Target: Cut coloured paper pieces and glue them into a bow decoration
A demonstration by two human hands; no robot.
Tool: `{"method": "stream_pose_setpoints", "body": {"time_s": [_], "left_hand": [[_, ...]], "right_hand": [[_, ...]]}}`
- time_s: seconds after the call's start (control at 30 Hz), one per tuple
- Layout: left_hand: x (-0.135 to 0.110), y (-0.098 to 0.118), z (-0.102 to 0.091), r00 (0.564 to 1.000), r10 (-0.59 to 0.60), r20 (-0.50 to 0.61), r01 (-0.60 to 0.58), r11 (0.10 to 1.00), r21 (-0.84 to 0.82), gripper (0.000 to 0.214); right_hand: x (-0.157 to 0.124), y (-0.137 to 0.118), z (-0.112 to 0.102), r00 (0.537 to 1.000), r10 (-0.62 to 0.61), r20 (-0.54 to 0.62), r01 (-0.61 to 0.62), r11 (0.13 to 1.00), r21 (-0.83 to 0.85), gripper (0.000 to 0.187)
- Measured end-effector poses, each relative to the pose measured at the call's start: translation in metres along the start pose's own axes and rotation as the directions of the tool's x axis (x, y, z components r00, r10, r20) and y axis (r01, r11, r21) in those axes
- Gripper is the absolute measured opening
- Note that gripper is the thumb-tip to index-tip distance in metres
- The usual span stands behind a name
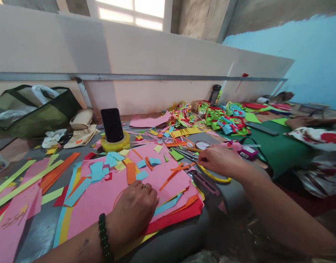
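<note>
My left hand (136, 206), with a ring and a dark bead bracelet, rests on a stack of coloured paper (88, 219) topped by a pink sheet. Its fingers are curled under, and whatever they hold is hidden. To the right of the stack, my right hand (218, 159) has its fingers bent down and closed at a pair of scissors with a yellow handle (218, 179); the fingertips are partly hidden. Small blue paper pieces (96, 171) and an orange piece (131, 173) lie loose on the pink sheet. Beside the scissors lies a pink-handled cutter-like tool (207, 183).
A phone (112, 125) leans upright in a yellow tape roll (115, 143). Paper strips (27, 184) cover the left side. Colourful paper chains (222, 117) pile up at the back, near a dark bottle (214, 95). Another person's hand (296, 122) is at the right, over green material (285, 146).
</note>
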State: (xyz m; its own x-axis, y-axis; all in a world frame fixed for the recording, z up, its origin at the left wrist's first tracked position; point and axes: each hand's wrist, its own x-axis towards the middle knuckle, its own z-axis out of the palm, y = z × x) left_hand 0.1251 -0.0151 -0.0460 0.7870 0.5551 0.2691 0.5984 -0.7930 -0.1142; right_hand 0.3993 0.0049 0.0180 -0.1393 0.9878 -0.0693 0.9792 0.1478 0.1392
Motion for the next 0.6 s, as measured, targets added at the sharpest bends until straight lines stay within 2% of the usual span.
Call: {"method": "stream_pose_setpoints", "body": {"time_s": [0.17,0.3,0.47,0.6], "left_hand": [[0.003,0.0,-0.003,0.998,-0.009,0.063,0.009,1.0,-0.006,0.025],[0.002,0.002,-0.013,0.995,-0.053,0.084,0.058,0.997,-0.059,0.021],[0.001,0.006,-0.043,0.983,-0.114,0.145,0.12,0.992,-0.037,0.014],[0.014,0.012,-0.06,0.982,-0.104,0.159,0.102,0.995,0.023,0.012]], "right_hand": [[0.004,-0.011,0.025,0.997,-0.072,0.029,0.073,0.997,-0.034,0.019],[0.01,-0.012,0.035,0.997,-0.083,-0.002,0.082,0.995,-0.063,0.023],[0.014,-0.007,0.026,0.986,-0.14,-0.093,0.135,0.989,-0.058,0.023],[0.015,-0.01,0.012,0.966,-0.163,-0.199,0.155,0.986,-0.054,0.023]]}}
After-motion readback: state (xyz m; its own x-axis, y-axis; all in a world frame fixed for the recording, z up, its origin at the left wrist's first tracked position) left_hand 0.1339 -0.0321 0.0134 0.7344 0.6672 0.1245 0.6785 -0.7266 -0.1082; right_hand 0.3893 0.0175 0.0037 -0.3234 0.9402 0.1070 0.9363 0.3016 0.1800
